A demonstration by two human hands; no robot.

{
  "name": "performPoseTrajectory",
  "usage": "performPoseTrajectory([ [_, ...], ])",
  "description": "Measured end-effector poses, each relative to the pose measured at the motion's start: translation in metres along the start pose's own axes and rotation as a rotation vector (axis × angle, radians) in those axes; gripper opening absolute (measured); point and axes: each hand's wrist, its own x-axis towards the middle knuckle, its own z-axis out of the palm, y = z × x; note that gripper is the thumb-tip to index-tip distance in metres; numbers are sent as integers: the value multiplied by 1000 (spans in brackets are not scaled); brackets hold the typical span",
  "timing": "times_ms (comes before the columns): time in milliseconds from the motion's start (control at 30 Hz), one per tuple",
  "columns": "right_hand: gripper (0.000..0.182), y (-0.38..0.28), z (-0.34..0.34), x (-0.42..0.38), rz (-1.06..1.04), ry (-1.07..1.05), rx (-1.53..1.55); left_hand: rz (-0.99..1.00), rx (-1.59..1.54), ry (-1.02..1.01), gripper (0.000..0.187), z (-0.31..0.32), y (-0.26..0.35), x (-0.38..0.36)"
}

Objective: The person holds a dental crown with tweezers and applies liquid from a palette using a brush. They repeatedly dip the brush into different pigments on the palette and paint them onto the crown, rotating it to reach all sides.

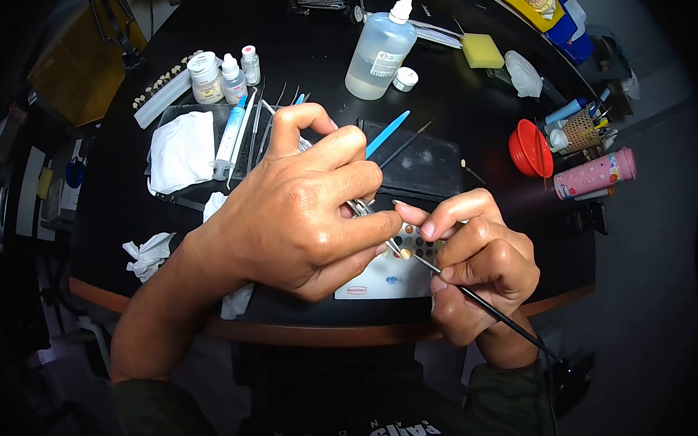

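My left hand [310, 208] is closed around metal forceps [361, 208], partly hidden by the fingers. At the forceps' tips sits a small cream tooth crown [405, 254]. My right hand [483, 259] pinches a thin brush [508, 314] with a dark handle, its tip right at the crown. Both hands are close together, fingertips nearly meeting. Below them lies a white palette [361, 287] with rows of coloured wells and a blue smear, its upper part hidden behind the hands.
Beyond my hands stand a large clear bottle [381, 52], a small white jar [405, 79] and a dark tray [421, 167] with tools. White cloth [182, 152] and a syringe [229, 139] lie left. A red bowl [530, 148] and pink tumbler [596, 174] are right.
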Motion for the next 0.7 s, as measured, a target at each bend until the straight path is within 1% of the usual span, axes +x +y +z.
performPoseTrajectory([
  [33,17,0,0,0,0,-3,2,-3,-5,-7,30,0,0,0],
  [67,13,0,0,-1,15,-23,7,-3,-7,-11,30,0,0,0],
  [100,13,-1,-1,-2,31,-43,11,-3,-10,-15,29,-1,0,0],
  [133,17,-1,-2,-3,46,-62,15,-4,-12,-19,29,-1,0,-1],
  [333,18,2,-3,-3,66,-72,33,3,-11,-41,28,0,-1,-2],
  [633,15,2,-2,-3,68,-70,15,0,-15,-53,25,0,-1,-2],
  [700,16,2,1,-1,52,-26,-9,-3,-25,-57,25,0,-1,-3],
])
